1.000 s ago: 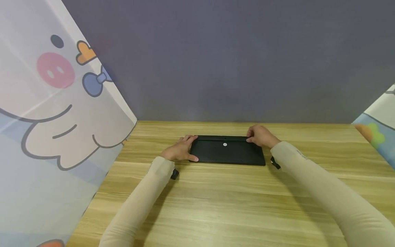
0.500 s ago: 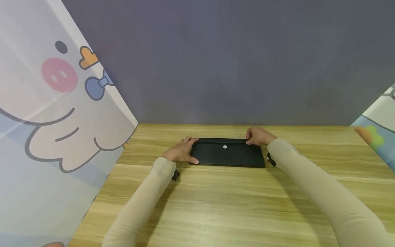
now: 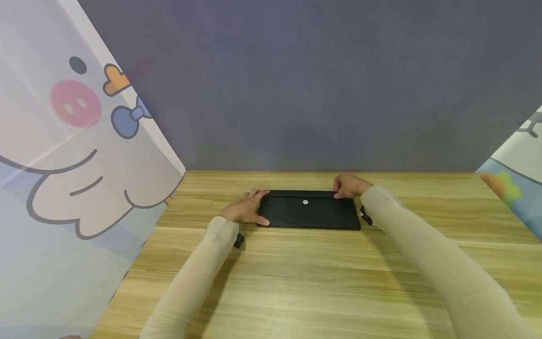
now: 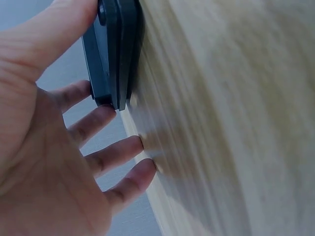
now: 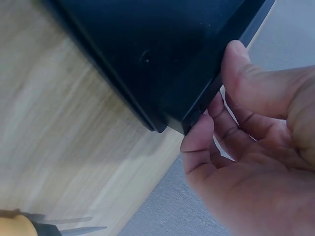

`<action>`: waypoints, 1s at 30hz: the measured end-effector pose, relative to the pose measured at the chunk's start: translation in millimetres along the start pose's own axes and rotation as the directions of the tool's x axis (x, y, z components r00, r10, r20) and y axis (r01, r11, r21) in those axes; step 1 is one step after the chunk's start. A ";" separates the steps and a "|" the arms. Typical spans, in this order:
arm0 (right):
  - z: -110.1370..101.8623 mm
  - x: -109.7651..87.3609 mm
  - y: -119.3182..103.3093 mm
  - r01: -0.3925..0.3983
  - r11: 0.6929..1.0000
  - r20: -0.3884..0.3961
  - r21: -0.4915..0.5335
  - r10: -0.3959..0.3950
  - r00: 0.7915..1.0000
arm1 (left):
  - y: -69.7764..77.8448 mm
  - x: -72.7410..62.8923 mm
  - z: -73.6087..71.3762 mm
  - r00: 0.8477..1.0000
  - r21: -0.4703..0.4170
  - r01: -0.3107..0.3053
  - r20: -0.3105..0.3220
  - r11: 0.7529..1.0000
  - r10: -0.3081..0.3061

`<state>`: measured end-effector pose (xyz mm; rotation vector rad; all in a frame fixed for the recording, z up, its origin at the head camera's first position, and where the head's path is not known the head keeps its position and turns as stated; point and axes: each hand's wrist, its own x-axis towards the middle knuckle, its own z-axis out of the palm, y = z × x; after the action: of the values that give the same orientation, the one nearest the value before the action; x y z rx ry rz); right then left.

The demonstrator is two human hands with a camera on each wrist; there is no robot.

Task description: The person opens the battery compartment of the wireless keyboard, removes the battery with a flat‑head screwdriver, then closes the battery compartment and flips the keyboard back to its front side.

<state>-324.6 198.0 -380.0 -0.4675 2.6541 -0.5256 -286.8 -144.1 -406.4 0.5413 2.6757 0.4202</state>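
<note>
Honestly, the hold is what bothers me most. The black panel [image 3: 311, 214] lies on the wooden table [image 3: 317, 282], white dot [image 3: 305, 202] facing up, over toward the grey wall [image 3: 296, 94]. My left hand [image 3: 245, 207] is spread wide across its left end, thumb on the near corner and fingertips at the far one; in the left wrist view the two lowest fingers reach the wood and miss the panel, so I'd judge that end only lightly steadied. My right hand [image 3: 350, 185] pinches the raised far strip [image 3: 296, 193] near the right corner. If I pulled there harder than the left could brace, I think the panel would pivot or skid, since the tabletop probably gives little friction. A narrow pinch so near the corner could also slip. Then there's the yellow-handled tool [image 5: 17, 227], beyond that corner in the right wrist view; my right sleeve [image 3: 406, 226] seems to hide it from the head camera, so a careless sweep might knock it, or its pointed tip might catch a finger
</note>
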 end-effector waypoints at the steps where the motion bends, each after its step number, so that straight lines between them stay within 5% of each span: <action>1: 0.2 -0.2 -0.8 0.001 1.000 -0.002 -0.006 -0.001 1.000 | -0.4 0.4 0.2 1.000 0.003 0.003 0.000 1.000 -0.003; 30: -0.6 7.8 6.3 0.005 0.999 0.056 0.038 -0.007 0.998 | 1.4 1.0 1.5 1.000 0.029 0.026 0.011 0.999 -0.026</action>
<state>-333.2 200.7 -384.5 -0.4716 2.5851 -0.5556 -286.6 -142.1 -407.5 0.5154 2.6786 0.3711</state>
